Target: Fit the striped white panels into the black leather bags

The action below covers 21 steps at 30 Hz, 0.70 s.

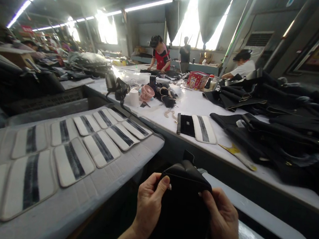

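A black leather bag piece (183,202) stands upright low in the middle of the head view. My left hand (148,206) grips its left side, thumb pressed on the upper edge. On the other side my right hand (222,222) clasps the piece with fingers curled on its top corner. Both hands are closed on it, above the gap between two tables.
A grey padded board (132,158) on the left carries several white panels with black stripes (72,161). The long white table (201,105) holds a striped panel (203,129), piles of black bags (291,127), a pink fan (146,92) and a red box (197,79). Three people work at the far end.
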Available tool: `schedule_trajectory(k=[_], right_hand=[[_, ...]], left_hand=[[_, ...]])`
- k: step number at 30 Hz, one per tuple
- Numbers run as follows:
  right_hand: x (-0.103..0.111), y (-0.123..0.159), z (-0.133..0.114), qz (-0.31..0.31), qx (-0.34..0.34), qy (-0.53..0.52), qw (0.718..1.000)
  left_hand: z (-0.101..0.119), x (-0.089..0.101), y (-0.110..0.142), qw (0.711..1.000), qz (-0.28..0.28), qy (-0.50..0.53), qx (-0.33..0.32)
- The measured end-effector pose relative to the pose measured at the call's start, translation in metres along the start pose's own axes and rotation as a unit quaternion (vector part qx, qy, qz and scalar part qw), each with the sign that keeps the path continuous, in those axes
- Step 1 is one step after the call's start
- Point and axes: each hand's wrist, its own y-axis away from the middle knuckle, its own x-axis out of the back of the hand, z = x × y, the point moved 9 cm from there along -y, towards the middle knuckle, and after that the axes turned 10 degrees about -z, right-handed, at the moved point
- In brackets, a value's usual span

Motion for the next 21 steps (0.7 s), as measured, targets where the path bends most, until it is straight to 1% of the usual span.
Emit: schedule_trajectory(k=[3,6,8,11,13,15,18,21], right_hand=[[0.002,0.000,0.003,-0.004,0.003,0.005,1.000],[0.004,0.000,-0.002,-0.009,0.016,0.024,1.000],[0.001,0.001,-0.009,-0.026,0.034,0.042,0.998],[-0.004,0.001,-0.015,-0.038,0.059,0.057,0.996],[-0.005,0.000,-0.014,-0.025,0.068,0.059,0.996],[-0.004,-0.003,-0.012,-0.005,0.079,0.065,0.995],[-0.005,-0.009,-0.003,0.006,0.072,0.042,0.997],[-0.007,-0.011,0.014,-0.015,0.037,-0.020,0.999]], left_hand=[[0.006,0.001,-0.003,0.999,-0.019,-0.044,-0.017],[0.022,0.000,-0.004,0.987,-0.039,-0.148,-0.057],[0.031,0.000,-0.003,0.975,-0.030,-0.202,-0.086],[0.032,0.001,-0.001,0.972,-0.005,-0.212,-0.104],[0.024,0.001,-0.003,0.978,0.003,-0.187,-0.088],[0.010,0.002,-0.009,0.988,-0.003,-0.143,-0.056],[-0.012,0.002,-0.017,0.997,-0.037,-0.066,0.000],[-0.034,0.001,-0.014,0.995,-0.088,-0.016,0.050]])
